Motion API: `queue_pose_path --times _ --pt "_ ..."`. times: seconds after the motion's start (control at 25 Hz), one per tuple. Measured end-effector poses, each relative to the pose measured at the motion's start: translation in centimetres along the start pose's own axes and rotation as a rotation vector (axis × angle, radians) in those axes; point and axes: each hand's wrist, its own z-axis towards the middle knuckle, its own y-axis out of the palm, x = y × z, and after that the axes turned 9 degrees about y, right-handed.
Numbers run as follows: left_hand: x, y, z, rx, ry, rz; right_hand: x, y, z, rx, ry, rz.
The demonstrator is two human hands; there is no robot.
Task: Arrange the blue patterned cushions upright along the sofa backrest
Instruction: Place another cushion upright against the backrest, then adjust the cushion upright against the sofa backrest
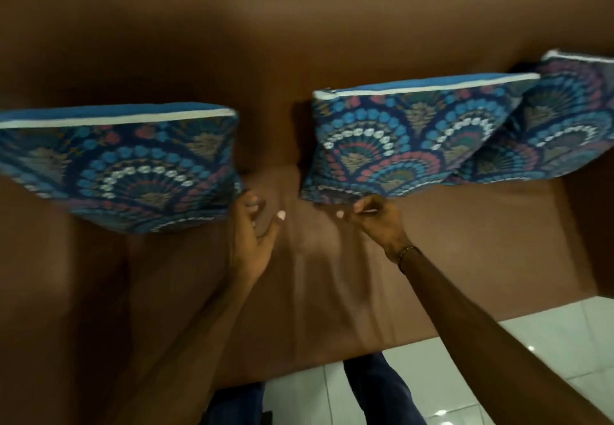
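Three blue patterned cushions stand upright against the brown sofa backrest [299,42]. The left cushion [123,165] leans at the left. The middle cushion [405,138] stands right of centre and overlaps the right cushion [558,125]. My left hand [254,235] is at the lower right corner of the left cushion, fingers apart, touching or just off its edge. My right hand [372,216] pinches the bottom edge of the middle cushion near its lower left corner.
The brown sofa seat [315,285] stretches below the cushions, with a gap of bare seat between the left and middle cushions. White tiled floor [498,358] lies in front at the lower right. My legs in dark trousers [372,391] stand at the sofa's front edge.
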Motion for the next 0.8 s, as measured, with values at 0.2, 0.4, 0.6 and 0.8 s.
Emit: queue_pose_path --times 0.2,0.4,0.6,0.8 --pt "7.1 10.2 4.0 -0.018 0.005 -0.055 -0.8 -16.2 4.3 0.203 -0.007 0.189" --pt "8.0 13.9 6.4 -0.009 0.073 -0.096 -5.3 -20.9 8.6 0.023 -0.151 0.037" --pt "6.8 14.1 5.5 0.069 0.082 -0.097 -6.0 -18.5 8.3 0.004 -0.172 0.067" --pt "7.0 13.8 5.2 0.077 0.098 -0.079 -4.9 -18.6 8.6 -0.017 -0.171 0.065"
